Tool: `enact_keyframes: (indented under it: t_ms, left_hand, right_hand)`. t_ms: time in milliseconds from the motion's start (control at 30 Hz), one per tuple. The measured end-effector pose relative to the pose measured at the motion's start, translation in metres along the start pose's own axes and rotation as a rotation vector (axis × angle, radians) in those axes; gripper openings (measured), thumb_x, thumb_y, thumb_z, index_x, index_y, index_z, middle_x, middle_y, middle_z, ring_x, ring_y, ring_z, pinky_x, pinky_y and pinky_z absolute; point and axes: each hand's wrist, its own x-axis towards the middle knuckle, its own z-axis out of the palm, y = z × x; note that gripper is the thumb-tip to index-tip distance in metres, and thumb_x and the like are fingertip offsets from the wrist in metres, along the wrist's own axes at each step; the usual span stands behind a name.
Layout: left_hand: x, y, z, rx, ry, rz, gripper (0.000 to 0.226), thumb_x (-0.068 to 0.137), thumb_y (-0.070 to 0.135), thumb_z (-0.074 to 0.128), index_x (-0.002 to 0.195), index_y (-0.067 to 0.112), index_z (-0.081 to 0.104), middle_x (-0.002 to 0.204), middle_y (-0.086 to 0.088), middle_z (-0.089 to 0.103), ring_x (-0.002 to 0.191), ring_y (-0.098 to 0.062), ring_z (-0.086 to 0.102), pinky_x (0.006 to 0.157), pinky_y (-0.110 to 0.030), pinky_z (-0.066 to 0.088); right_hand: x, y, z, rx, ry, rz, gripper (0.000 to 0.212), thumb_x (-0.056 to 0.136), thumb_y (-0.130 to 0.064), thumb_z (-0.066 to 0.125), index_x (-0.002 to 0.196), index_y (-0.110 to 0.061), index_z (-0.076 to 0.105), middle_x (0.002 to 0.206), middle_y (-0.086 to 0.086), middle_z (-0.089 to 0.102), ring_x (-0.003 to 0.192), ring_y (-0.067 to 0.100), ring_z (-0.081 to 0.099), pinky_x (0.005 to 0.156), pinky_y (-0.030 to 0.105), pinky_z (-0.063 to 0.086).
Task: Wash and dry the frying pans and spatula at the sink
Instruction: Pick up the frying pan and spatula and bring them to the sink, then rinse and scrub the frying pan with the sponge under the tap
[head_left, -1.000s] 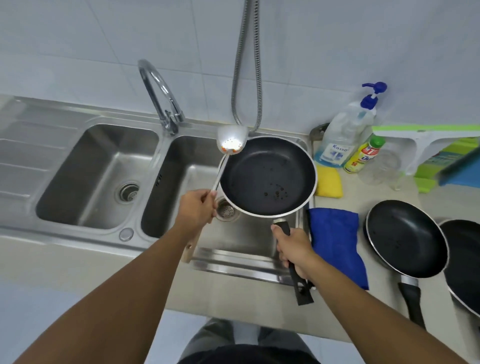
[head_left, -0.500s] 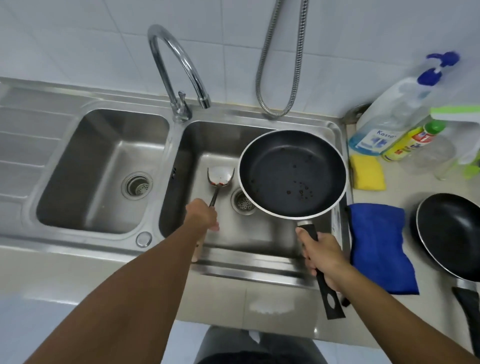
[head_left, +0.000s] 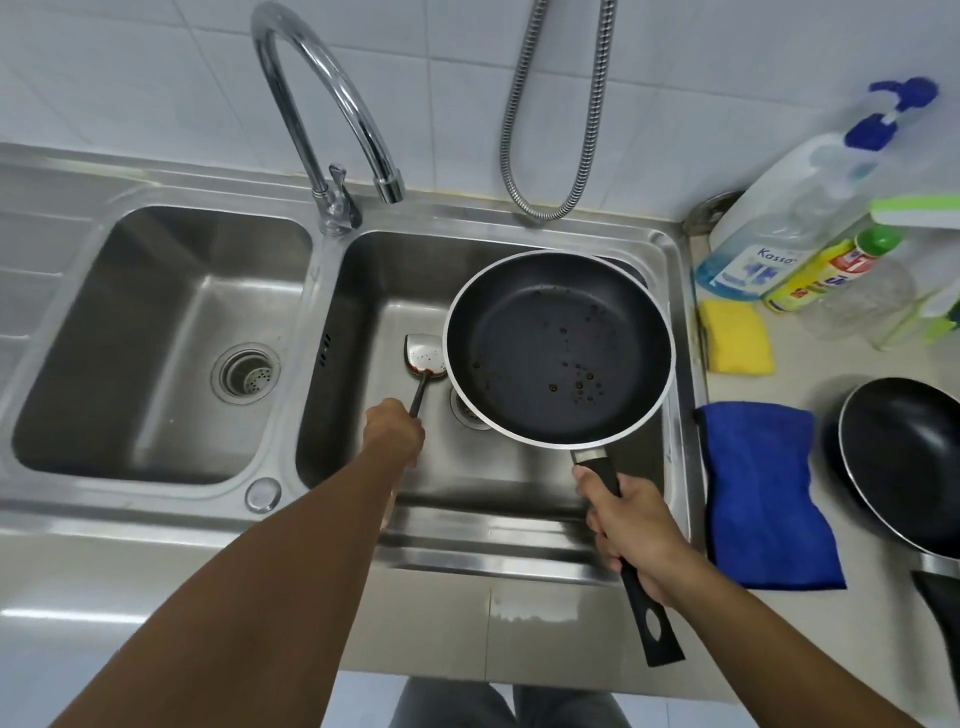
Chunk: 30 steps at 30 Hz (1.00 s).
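Note:
A black frying pan (head_left: 558, 348) with a metal rim and dark specks inside hovers over the right sink basin (head_left: 374, 291). My right hand (head_left: 631, 535) grips its black handle. My left hand (head_left: 395, 431) holds the handle of a metal spatula (head_left: 423, 356), whose blade, smeared with reddish residue, lies low in the same basin just left of the pan. A second black frying pan (head_left: 904, 457) rests on the counter at the right edge.
The curved tap (head_left: 332, 119) stands between the two basins, a metal hose (head_left: 558, 130) hangs behind. The left basin (head_left: 156, 332) is bare. A blue cloth (head_left: 763, 488), yellow sponge (head_left: 737, 338) and soap bottles (head_left: 779, 228) sit on the right counter.
My left hand lowered the spatula from beside the pan's rim down into the right basin. The pan stayed over the basin while my view dropped closer to the sink.

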Motion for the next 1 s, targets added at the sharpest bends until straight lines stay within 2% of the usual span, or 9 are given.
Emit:
enact_keyframes:
  t_ms: [100,167,233,400,533,667,800,867,1000]
  left_hand:
    - [-0.008,0.001,-0.003,0.072,0.009,0.033,0.03,0.103,0.021,0.062,0.117,-0.005,0.06,0.111,-0.014,0.06,0.102,-0.034,0.07,0.081,-0.033,0.054]
    - [-0.017,0.002,-0.011,0.096,0.02,0.058,0.027,0.104,0.018,0.057,0.121,-0.003,0.06,0.114,-0.015,0.058,0.108,-0.034,0.066,0.081,-0.034,0.051]
    - [-0.027,0.004,-0.027,0.092,0.07,0.111,0.029,0.104,0.014,0.053,0.129,0.0,0.057,0.125,-0.017,0.058,0.113,-0.035,0.063,0.088,-0.037,0.052]
    - [-0.034,0.031,-0.093,0.013,0.332,0.39,0.056,0.099,0.007,0.051,0.153,0.008,0.042,0.154,-0.016,0.048,0.141,-0.035,0.046,0.114,-0.049,0.039]
    - [-0.023,0.074,-0.157,-0.075,0.39,0.584,0.059,0.09,-0.005,0.05,0.149,0.003,0.042,0.15,-0.021,0.047,0.139,-0.038,0.045,0.114,-0.043,0.035]
    - [0.004,0.108,-0.199,0.169,0.337,0.684,0.071,0.091,0.0,0.06,0.154,-0.001,0.028,0.162,-0.022,0.03,0.151,-0.038,0.029,0.123,-0.045,0.028]
    - [0.019,0.119,-0.206,0.413,0.31,0.678,0.081,0.095,0.008,0.061,0.161,0.0,0.013,0.171,-0.014,0.012,0.159,-0.029,0.007,0.126,-0.042,0.017]
    - [0.023,0.119,-0.206,0.46,0.341,0.669,0.08,0.096,0.01,0.06,0.162,0.001,0.015,0.171,-0.013,0.015,0.158,-0.028,0.012,0.125,-0.044,0.021]
    - [0.025,0.112,-0.205,0.477,0.411,0.687,0.068,0.095,0.009,0.062,0.156,0.001,0.031,0.161,-0.017,0.035,0.147,-0.037,0.036,0.115,-0.051,0.037]
  right_hand:
    - [-0.002,-0.001,0.003,0.011,0.002,0.01,0.046,0.1,-0.043,0.059,0.106,0.003,0.058,0.055,0.0,0.043,0.04,0.013,0.034,0.038,0.025,0.03]
    - [-0.005,-0.002,0.004,0.022,-0.002,0.009,0.05,0.1,-0.043,0.058,0.113,0.006,0.056,0.055,0.0,0.043,0.04,0.013,0.034,0.038,0.025,0.031]
    - [-0.009,-0.004,0.004,0.032,-0.015,0.0,0.053,0.1,-0.044,0.057,0.115,0.007,0.056,0.055,0.0,0.043,0.041,0.012,0.034,0.039,0.026,0.031]
    - [-0.021,-0.014,0.006,0.055,-0.034,-0.011,0.051,0.102,-0.046,0.053,0.111,0.004,0.057,0.055,0.0,0.043,0.04,0.012,0.034,0.038,0.026,0.03]
    - [-0.031,-0.027,0.014,0.045,-0.068,-0.036,0.05,0.102,-0.046,0.052,0.109,0.003,0.057,0.054,-0.002,0.042,0.041,0.012,0.034,0.039,0.026,0.029]
    - [-0.034,-0.041,0.028,0.026,-0.083,-0.031,0.046,0.103,-0.045,0.051,0.11,0.001,0.059,0.054,-0.002,0.042,0.04,0.012,0.034,0.037,0.025,0.029]
    - [-0.03,-0.049,0.04,-0.002,-0.091,-0.058,0.047,0.103,-0.046,0.051,0.107,-0.001,0.06,0.056,0.001,0.044,0.04,0.013,0.034,0.038,0.026,0.029]
    - [-0.028,-0.051,0.044,-0.014,-0.094,-0.055,0.045,0.103,-0.047,0.051,0.105,-0.003,0.06,0.055,0.001,0.044,0.04,0.013,0.034,0.039,0.025,0.029]
    - [-0.025,-0.054,0.049,-0.055,-0.089,-0.065,0.042,0.103,-0.047,0.051,0.103,-0.006,0.06,0.054,-0.001,0.044,0.039,0.012,0.035,0.039,0.025,0.031]
